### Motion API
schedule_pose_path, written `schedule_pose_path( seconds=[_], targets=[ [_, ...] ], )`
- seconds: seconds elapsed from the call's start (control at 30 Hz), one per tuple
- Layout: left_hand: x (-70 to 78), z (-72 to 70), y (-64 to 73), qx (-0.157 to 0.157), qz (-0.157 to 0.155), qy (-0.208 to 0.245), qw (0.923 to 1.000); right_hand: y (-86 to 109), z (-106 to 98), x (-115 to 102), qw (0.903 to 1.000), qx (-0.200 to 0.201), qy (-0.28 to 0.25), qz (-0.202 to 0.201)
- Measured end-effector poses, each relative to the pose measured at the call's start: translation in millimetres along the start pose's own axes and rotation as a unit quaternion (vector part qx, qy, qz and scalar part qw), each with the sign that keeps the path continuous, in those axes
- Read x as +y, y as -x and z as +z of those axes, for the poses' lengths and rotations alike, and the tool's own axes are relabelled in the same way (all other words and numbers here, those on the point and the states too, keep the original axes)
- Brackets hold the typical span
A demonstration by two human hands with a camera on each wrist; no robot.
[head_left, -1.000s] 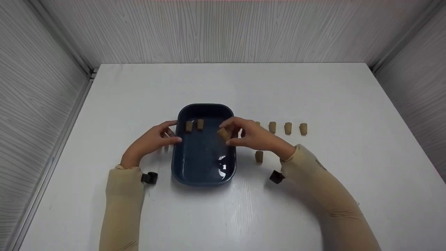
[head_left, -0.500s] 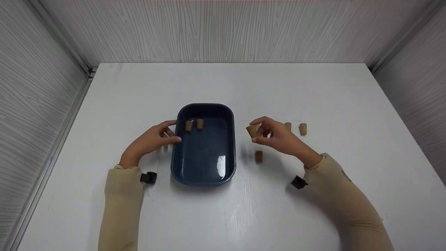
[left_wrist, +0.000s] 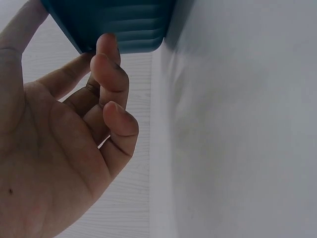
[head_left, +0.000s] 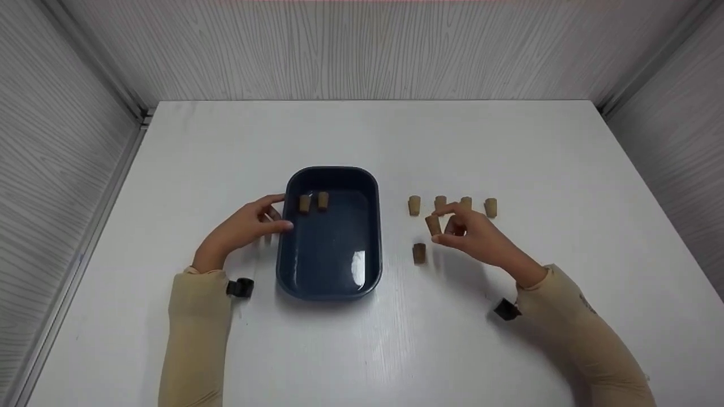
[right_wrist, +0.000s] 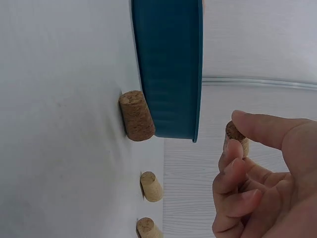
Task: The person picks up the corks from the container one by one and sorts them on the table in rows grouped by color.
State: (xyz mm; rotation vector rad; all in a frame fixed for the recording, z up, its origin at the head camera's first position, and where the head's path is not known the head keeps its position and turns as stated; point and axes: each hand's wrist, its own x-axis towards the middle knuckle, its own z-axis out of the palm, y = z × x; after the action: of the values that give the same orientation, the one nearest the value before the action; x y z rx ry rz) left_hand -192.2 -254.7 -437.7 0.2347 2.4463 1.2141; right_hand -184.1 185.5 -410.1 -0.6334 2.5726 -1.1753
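A dark blue tray (head_left: 325, 271) with rounded corners stands on the table. Two cork stoppers lie inside near its far end, a left one (head_left: 304, 204) and a right one (head_left: 323, 201). My left hand (head_left: 243, 229) holds the tray's left rim, its thumb over the edge and index finger against the side; the other fingers curl loosely below in the left wrist view. Right of the tray, my right hand (head_left: 478, 237) pinches a tapered cork stopper (head_left: 433, 225) between thumb and index finger, raised above the table.
Several corks stand in a row right of the tray, from the near-left cork (head_left: 414, 206) to the far-right cork (head_left: 491, 207). One darker cork (head_left: 419, 254) sits closer to me. Pale panels (head_left: 362, 51) border the white table.
My right hand has moved right, from over the tray to beside the corks, still pinching its cork. It uncovers the leftmost cork of the row. My left hand stays at the tray's rim.
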Motion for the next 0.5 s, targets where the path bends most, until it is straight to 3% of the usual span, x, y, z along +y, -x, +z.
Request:
schedule_pose_path(
  seconds=[0.27, 0.5],
  targets=[
    [0.9, -1.0, 0.7, -0.005, -0.005, -0.001, 1.0000, 10.3, 2, 12, 0.9986, -0.019, -0.007, 0.048],
    [0.7, -0.6, -0.6, -0.003, -0.003, 0.007, 1.0000, 13.6, 2, 19, 0.9967, -0.042, 0.017, 0.067]
  ],
)
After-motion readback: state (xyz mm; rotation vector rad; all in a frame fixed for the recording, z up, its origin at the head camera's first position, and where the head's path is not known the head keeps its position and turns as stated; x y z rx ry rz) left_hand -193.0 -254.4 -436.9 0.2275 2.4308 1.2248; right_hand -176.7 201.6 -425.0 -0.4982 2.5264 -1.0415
